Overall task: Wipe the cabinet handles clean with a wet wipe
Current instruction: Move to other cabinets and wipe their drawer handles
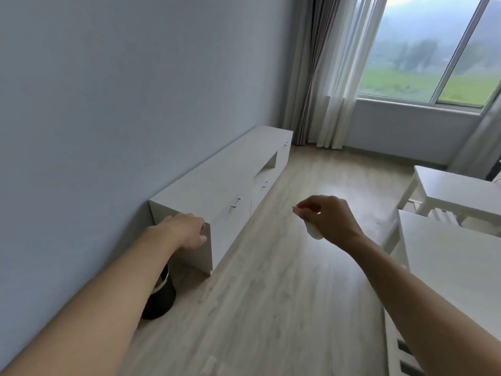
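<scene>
A long, low white cabinet (217, 175) runs along the left wall. Its front carries small metal handles: the nearest handle (235, 205), a second handle (265, 184) further on, and a third handle (285, 144) at the far end. My left hand (187, 230) rests on the cabinet's near top corner, its fingers bent over the edge. My right hand (329, 218) hangs over the floor to the right of the cabinet and pinches a white wet wipe (313, 231), which dangles below the fingers. The wipe is apart from every handle.
A black waste bin (161, 299) stands on the floor by the cabinet's near end, partly behind my left forearm. White tables (455, 251) fill the right side. Wood floor (271, 294) lies between them. Curtains (325, 77) and a window (433, 50) are at the far end.
</scene>
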